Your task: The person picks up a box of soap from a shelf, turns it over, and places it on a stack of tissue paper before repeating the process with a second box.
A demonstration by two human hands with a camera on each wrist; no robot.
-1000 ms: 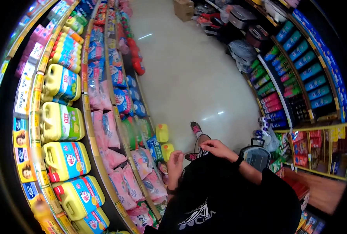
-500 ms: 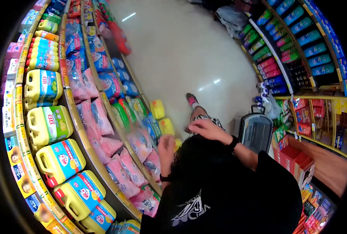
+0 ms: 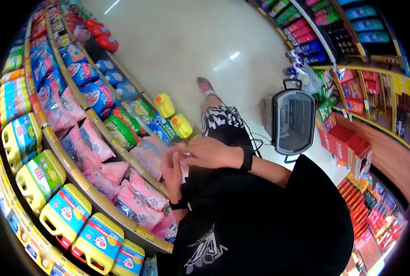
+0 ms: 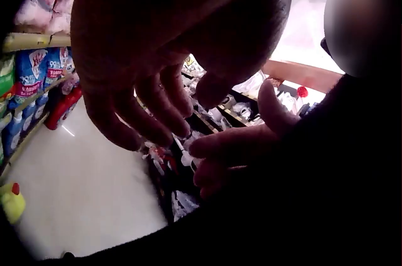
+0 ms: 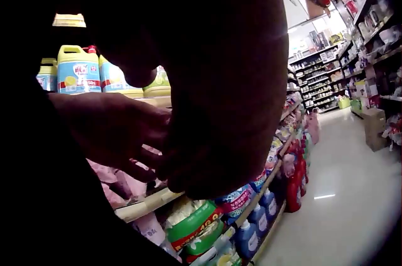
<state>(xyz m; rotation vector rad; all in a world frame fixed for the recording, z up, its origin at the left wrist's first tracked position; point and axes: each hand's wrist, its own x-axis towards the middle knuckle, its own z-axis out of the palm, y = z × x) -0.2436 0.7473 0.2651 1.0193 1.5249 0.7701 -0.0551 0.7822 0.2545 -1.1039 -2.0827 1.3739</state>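
Note:
In the head view, my left hand point(image 3: 170, 168) and right hand point(image 3: 214, 152) meet in front of the body, their fingertips close together. Seen from the left wrist, the left hand's fingers point(image 4: 144, 109) hang loosely bent, with nothing between them; the right hand point(image 4: 232, 146) points towards them. From the right wrist, the right hand point(image 5: 220, 102) is dark and overlaps part of the left hand point(image 5: 113, 127). Pink packages point(image 3: 138, 202) lie on the shelf just left of the hands. Yellow jugs point(image 3: 66, 209) with blue labels stand on a higher shelf further left.
A black-rimmed, handled container point(image 3: 293, 122) stands on the floor point(image 3: 168, 46) to the right. Small yellow jugs point(image 3: 182, 125) are by the left shelf's foot. Red boxes point(image 3: 345, 142) and shelves of packaged goods line the right side. One leg with a shoe point(image 3: 205, 85) extends forward.
The view has swung rightward, so the left shelves shift and the container shows more fully. My hands, apart before, have come together in front of the body.

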